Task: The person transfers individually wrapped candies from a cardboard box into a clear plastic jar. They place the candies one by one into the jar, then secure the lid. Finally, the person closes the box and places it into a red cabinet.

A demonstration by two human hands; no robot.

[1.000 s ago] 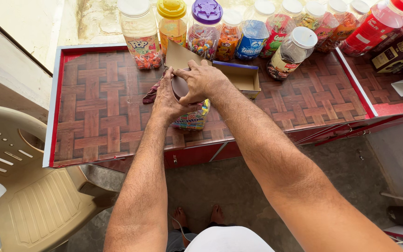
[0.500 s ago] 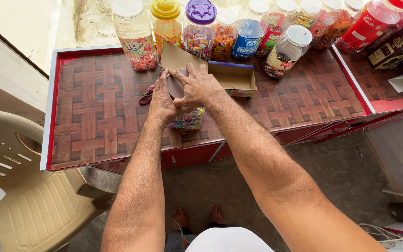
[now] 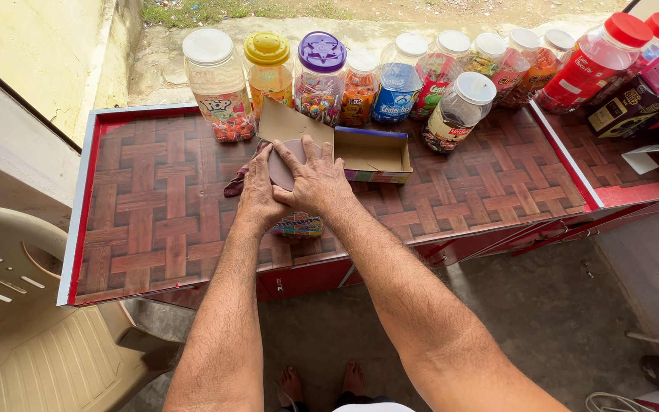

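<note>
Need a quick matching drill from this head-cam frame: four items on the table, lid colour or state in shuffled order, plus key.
Items:
1. Jar at the far left of the row
2. Second jar
3. Third jar
4. Cardboard box

Descriptions:
A. purple lid
B. open, flap up
C. white lid
D. yellow lid

Pairs: 1-C, 2-D, 3-A, 4-B

Both hands, left hand and right hand, hold a jar with a mauve lid.

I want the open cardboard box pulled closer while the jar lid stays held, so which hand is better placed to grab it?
Probably the right hand. It lies on the side of the lid nearest the box, almost touching its wall. The left hand sits on the far side and would have to cross over.
</note>
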